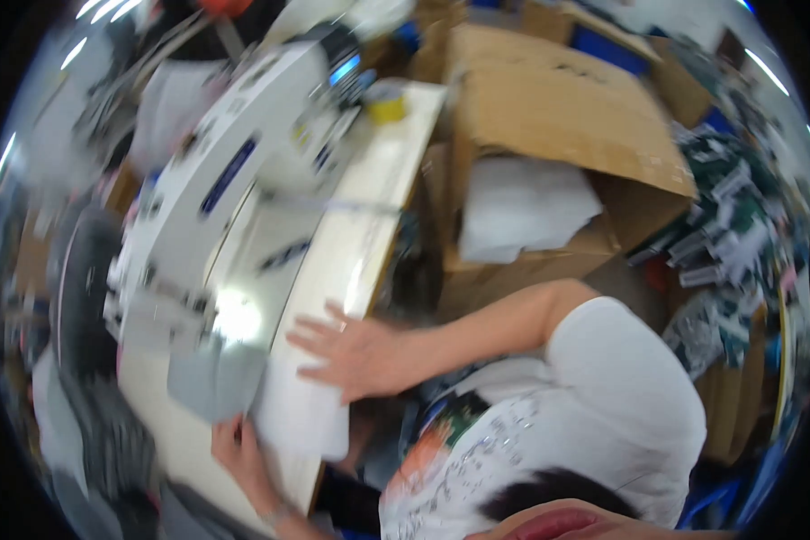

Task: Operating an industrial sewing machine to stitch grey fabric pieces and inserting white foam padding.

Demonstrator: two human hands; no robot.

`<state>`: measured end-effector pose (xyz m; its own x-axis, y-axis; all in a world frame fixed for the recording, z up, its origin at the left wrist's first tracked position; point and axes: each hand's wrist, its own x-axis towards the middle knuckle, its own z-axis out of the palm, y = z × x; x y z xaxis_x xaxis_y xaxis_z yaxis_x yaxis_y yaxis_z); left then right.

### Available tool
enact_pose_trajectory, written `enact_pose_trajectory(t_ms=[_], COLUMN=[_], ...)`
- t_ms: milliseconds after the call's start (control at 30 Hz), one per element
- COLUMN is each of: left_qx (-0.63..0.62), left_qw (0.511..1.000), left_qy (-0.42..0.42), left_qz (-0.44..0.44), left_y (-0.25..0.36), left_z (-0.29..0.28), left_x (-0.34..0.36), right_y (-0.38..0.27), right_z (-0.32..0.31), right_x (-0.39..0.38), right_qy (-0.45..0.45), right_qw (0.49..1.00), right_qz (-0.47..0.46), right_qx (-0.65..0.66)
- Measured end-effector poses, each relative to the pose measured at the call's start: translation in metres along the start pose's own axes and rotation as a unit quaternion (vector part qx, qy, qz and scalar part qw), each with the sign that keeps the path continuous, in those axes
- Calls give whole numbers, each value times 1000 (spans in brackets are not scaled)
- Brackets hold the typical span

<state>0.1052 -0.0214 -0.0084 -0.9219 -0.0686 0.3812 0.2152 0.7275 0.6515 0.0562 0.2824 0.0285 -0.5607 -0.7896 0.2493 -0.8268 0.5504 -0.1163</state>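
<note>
A grey fabric piece [214, 378] lies flat under the needle end of a white sewing machine [229, 175], beside its bright lamp. At its near edge my left hand [238, 454] has its fingers curled and pinched on the fabric. Next to it, a white flat piece [304, 418] with rounded corners reaches over the table's front edge; its material is unclear. My right hand [360, 355] is spread, palm down, at the far end of this white piece. Motion blurs its fingers, and whether it presses down cannot be told.
The pale sewing table [355, 243] runs away from me, with a yellow tape roll [387, 103] near its far end. A dark slim tool [285, 256] lies by the machine. Right of the table stands an open cardboard box [567, 99] holding white sheets [526, 207]. Green and white goods [729, 216] are piled farther right.
</note>
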Motion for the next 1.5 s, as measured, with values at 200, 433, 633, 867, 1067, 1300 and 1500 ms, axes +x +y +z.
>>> enact_pose_trajectory(t_ms=[200, 433, 633, 867, 1067, 1300, 1500], left_qx=[-57, -28, -7, -17, 135, 94, 138], left_qw=[997, 998, 997, 1000, 983, 991, 986], left_qy=[32, 61, 72, 11, -41, -15, -7], left_qz=[-40, -13, 31, 13, 113, 93, 89], left_y=[22, 28, 30, 24, 28, 32, 52], left_z=[5, 13, 8, 20, 26, 35, 24], left_x=[25, 20, 9, 6, 24, 38, 23], right_y=[8, 15, -4, -17, -25, -9, -5], right_z=[31, 58, 44, 31, 37, 37, 18], right_x=[24, 28, 41, 31, 26, 29, 33], right_qy=[33, 205, 154, 161, 181, 37, 106], right_qw=[980, 942, 949, 960, 959, 986, 975], right_qz=[-179, -250, -248, -201, -202, -129, -176], right_qx=[80, 88, 117, 105, 81, 99, 83])
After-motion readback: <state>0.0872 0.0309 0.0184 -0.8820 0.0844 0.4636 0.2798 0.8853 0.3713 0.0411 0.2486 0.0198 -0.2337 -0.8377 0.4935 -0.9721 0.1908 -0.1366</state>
